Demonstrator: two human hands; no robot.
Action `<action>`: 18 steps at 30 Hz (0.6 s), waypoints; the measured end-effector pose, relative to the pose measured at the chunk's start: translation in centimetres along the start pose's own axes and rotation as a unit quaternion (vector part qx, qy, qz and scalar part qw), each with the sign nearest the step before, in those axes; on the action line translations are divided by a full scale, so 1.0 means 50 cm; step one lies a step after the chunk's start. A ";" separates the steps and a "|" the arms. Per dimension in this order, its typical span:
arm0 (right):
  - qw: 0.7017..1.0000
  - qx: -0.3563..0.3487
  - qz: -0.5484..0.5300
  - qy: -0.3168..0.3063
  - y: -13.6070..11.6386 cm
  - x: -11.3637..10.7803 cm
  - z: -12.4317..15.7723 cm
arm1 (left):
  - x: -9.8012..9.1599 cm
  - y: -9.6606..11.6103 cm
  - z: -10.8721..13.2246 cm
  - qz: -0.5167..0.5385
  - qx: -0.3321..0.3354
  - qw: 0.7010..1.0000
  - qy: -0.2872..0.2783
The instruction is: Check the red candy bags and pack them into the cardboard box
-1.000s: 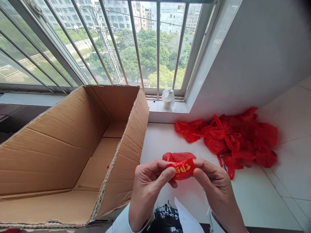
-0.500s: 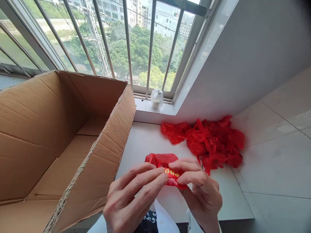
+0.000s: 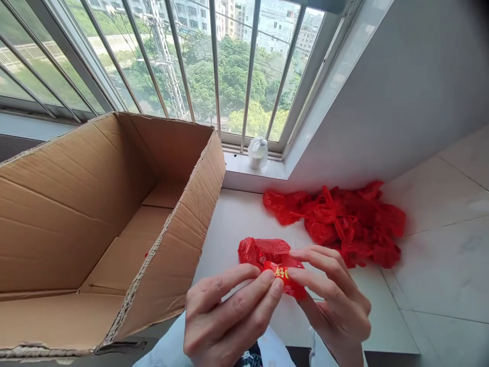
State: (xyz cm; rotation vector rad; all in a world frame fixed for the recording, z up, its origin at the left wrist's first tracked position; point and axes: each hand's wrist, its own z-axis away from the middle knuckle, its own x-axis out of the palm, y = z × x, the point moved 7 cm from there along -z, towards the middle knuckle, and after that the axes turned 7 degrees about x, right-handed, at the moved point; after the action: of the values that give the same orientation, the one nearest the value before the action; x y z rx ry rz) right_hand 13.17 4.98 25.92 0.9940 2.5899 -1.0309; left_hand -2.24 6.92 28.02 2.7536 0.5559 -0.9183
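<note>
A red plastic bag (image 3: 273,248) with yellow lettering is bunched up between my hands, over the white countertop. My left hand (image 3: 233,316) pinches its lettered part, thumb and fingertips pressed together at the left side. On the right side my right hand (image 3: 332,295) grips the same bag, its fingers curved over the top and the thumb partly hidden beneath. Part of the bag puffs out beyond my fingertips, away from me. Further back on the counter lies a loose heap of red plastic bags (image 3: 344,219).
A large open cardboard box (image 3: 175,214) stands at the left; a small red bit shows at its near-side rim. On the sill sits a small object in a white translucent bag (image 3: 258,153), before the barred window (image 3: 233,76). A tiled wall (image 3: 451,244) borders the right.
The view has shifted left, so everything appears further right. My fingers have moved slightly on the red bag, folding its lettered part into a narrower strip.
</note>
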 end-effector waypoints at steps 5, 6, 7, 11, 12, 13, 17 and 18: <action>0.982 0.129 -0.055 -0.126 0.030 0.026 0.000 | 0.040 -0.061 0.009 0.263 -0.193 0.944 0.048; 0.973 0.161 -0.071 -0.148 0.036 0.035 0.002 | 0.058 -0.077 0.020 0.323 -0.267 0.907 0.041; 0.964 0.190 -0.088 -0.163 0.042 0.042 0.004 | 0.079 -0.088 0.034 0.378 -0.335 0.863 0.022; 0.936 0.268 -0.151 -0.173 0.057 0.059 0.012 | 0.127 -0.091 0.074 0.516 -0.471 0.713 -0.051; 0.931 0.277 -0.166 -0.172 0.058 0.061 0.013 | 0.128 -0.090 0.078 0.527 -0.483 0.697 -0.057; 0.925 0.286 -0.180 -0.172 0.059 0.064 0.013 | 0.128 -0.090 0.081 0.532 -0.490 0.688 -0.060; 0.902 0.327 -0.215 -0.181 0.065 0.074 0.018 | 0.121 -0.093 0.080 0.509 -0.500 0.699 -0.048; 0.896 0.341 -0.217 -0.182 0.067 0.077 0.021 | 0.118 -0.094 0.079 0.500 -0.501 0.705 -0.038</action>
State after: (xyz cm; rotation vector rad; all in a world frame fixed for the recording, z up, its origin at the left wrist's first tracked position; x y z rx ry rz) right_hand 12.32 8.10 21.82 0.2388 2.1897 -2.0958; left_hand -1.91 11.79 21.04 1.5408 -0.4037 -0.2523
